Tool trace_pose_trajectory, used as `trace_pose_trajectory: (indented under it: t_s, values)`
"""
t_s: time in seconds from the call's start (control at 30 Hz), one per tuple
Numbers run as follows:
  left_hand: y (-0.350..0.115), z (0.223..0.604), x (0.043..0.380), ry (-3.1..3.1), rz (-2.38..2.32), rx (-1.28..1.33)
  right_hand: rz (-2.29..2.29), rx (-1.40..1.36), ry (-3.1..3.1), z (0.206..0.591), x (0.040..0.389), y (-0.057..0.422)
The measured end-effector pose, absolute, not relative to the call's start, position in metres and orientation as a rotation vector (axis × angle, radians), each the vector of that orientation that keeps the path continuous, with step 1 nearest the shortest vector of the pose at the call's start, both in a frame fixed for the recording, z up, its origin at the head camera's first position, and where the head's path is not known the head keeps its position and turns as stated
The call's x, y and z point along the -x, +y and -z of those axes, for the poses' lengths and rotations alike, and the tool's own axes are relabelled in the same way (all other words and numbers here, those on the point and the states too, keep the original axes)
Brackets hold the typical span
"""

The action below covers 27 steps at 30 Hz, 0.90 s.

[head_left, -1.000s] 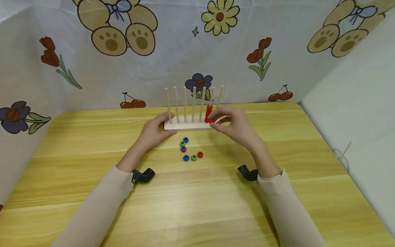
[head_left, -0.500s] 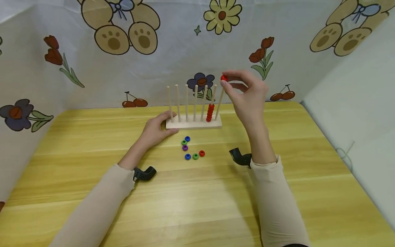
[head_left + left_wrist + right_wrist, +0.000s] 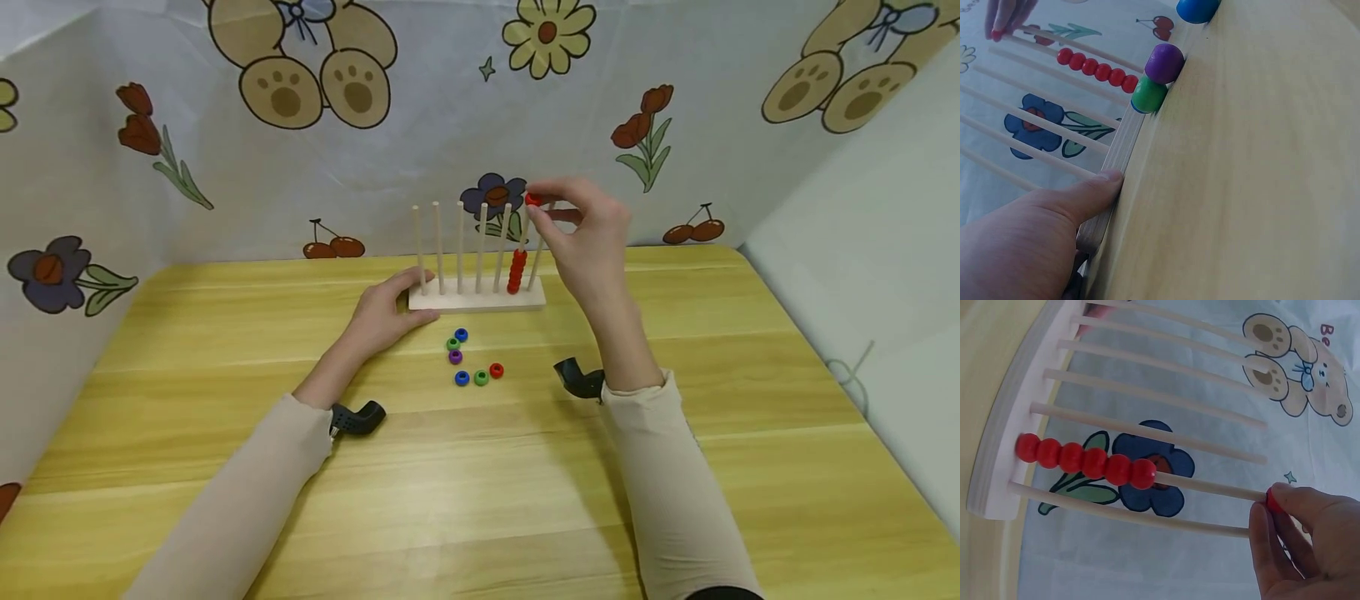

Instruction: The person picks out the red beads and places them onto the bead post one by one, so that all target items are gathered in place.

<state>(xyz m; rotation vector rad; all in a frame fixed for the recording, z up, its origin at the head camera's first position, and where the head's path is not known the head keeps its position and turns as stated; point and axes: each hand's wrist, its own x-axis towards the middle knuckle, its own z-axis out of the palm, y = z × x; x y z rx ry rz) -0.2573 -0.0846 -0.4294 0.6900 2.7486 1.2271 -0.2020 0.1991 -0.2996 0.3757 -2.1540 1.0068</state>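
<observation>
A wooden peg rack (image 3: 480, 302) with several upright pegs stands toward the back of the table. My left hand (image 3: 384, 312) grips its left end, thumb along the front edge in the left wrist view. Several red beads (image 3: 1094, 462) are stacked on the second peg from the right. At the top of that same peg, my right hand (image 3: 592, 237) pinches another red bead (image 3: 1274, 500) between thumb and fingers. In the right wrist view the bead meets the peg's tip; how far it is threaded is hidden by the fingers.
In front of the rack lie loose beads: blue (image 3: 461, 335), green (image 3: 482, 377), purple (image 3: 455, 357) and one red bead (image 3: 497, 371). A patterned cloth (image 3: 420, 158) hangs behind the wooden table (image 3: 465, 500).
My right hand has lifted a red bead from the rack's right end, up past the peg tops, then left to the second peg's tip. My left hand keeps its grip on the rack.
</observation>
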Motion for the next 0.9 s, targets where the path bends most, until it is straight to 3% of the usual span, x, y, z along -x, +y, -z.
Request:
trace_pose_trajectory:
  t_s: [0.9]
  values:
    - [-0.082, 0.428, 0.258, 2.746, -1.247, -0.713, -1.061, -0.302, -2.096, 0.312, 0.196, 0.207]
